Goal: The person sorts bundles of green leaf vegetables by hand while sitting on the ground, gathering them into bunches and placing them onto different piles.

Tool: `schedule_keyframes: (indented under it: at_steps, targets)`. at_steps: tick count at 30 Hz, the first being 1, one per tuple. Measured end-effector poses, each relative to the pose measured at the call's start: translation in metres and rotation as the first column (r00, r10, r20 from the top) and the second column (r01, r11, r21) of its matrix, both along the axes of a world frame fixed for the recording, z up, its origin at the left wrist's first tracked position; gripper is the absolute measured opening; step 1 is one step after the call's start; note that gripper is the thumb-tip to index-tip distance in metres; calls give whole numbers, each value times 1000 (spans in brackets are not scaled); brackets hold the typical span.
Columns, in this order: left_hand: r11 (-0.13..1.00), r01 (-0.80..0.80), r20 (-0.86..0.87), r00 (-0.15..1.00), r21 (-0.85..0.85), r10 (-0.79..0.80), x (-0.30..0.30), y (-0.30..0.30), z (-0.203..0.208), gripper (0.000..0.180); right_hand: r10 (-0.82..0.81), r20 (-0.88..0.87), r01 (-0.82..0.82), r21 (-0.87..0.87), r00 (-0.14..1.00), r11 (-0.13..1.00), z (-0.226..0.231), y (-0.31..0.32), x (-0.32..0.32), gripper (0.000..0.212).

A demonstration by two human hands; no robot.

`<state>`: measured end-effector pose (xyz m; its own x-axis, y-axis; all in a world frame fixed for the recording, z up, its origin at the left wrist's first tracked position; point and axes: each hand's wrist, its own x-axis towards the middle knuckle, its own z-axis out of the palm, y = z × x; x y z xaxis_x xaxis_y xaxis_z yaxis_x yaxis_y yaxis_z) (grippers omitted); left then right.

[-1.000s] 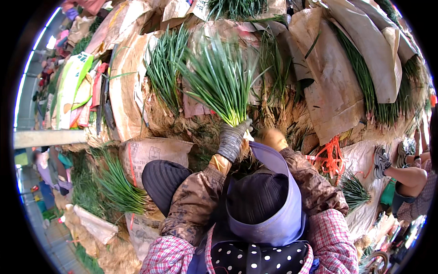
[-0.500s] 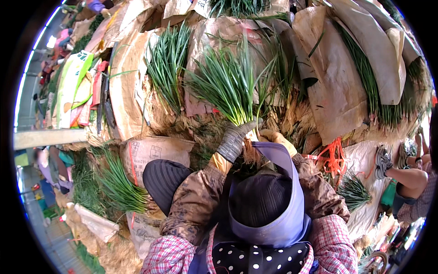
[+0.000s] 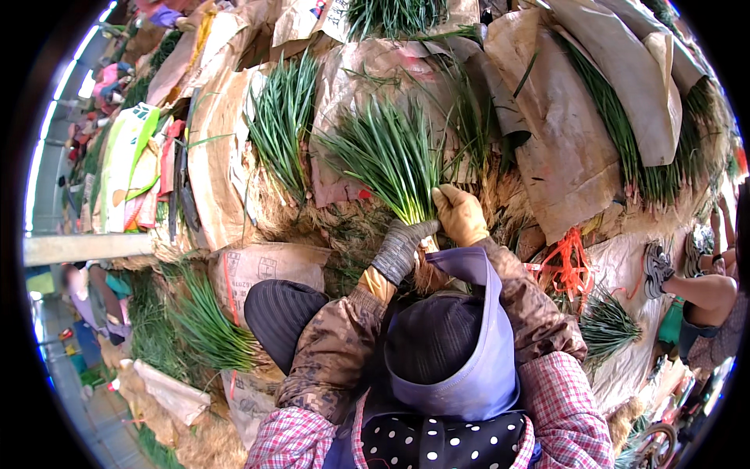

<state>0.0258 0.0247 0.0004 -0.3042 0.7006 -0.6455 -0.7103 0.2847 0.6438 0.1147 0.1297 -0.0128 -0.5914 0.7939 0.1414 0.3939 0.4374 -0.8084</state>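
A fanned bunch of spring onions (image 3: 391, 160), with green leaves and pale stems, points away from me. My left hand (image 3: 400, 248), in a grey knit glove, is closed round its stems, and the roots hang out below the grip. On the bunch's right edge, my right hand (image 3: 462, 214), in a tan-yellow glove, has its fingers pinched against the leaves just above the left hand. Part of the lower stems and roots is hidden by the purple apron bib (image 3: 469, 266).
Brown paper sheets (image 3: 566, 133) cover more onions ahead. Loose bunches lie on the left (image 3: 211, 320) and on the right (image 3: 609, 324). Red-orange ties (image 3: 569, 258) rest on the right. Another person's leg (image 3: 703, 297) is at far right. A pale beam (image 3: 90, 248) runs at left.
My right hand has moved up and outward from beside the roots to the bunch's right edge. The left hand still grips the stems. Stray leaves at the right now lie closer in.
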Motion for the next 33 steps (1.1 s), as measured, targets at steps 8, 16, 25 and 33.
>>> schedule_keyframes:
  at_steps: [8,16,25,33]
  targets:
    - [979,118,277,947,167,-161,0,-2,5,24,-543,-81,63,-969,836,240,-33,4,11,29]
    - [964,-64,355,934,260,-34,-7,-3,-3,42,-32,534,161,-196,845,967,-19,35,43,25]
    - [995,-44,324,946,93,12,-1,7,-7,36,-225,423,328,-188,878,926,0,140,9,31]
    - [984,148,-126,983,98,-135,7,5,-7,23,-71,43,76,-817,997,571,25,48,26,14]
